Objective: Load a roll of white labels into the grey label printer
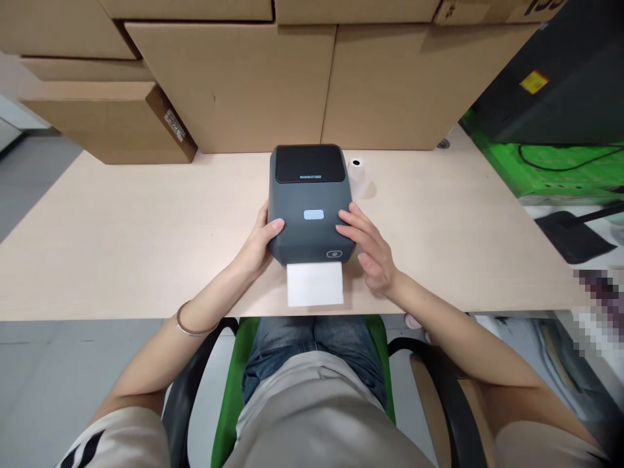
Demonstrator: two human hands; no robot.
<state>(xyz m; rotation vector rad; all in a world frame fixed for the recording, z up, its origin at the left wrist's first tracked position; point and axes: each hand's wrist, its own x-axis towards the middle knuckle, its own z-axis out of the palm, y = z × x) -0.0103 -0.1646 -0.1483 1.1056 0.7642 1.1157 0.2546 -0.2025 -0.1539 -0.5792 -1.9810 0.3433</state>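
A dark grey label printer [312,195] stands on the table in front of me, its lid closed. A blank white label [314,284] sticks out of its front toward me. My left hand [257,246] grips the printer's left side, thumb on the top edge and fingers down along the side, partly hidden. On the opposite side, my right hand [373,250] has its fingers stretched out and apart, the fingertips at the printer's right front edge. A small white roll [356,170] stands upright just beyond the printer's right back corner.
Large cardboard boxes [234,91] are stacked along the back of the pale wooden table [121,247]. A smaller carton [107,123] stands at the back left. To the right are a green surface [575,172] with a black cable and a black stand base [570,237].
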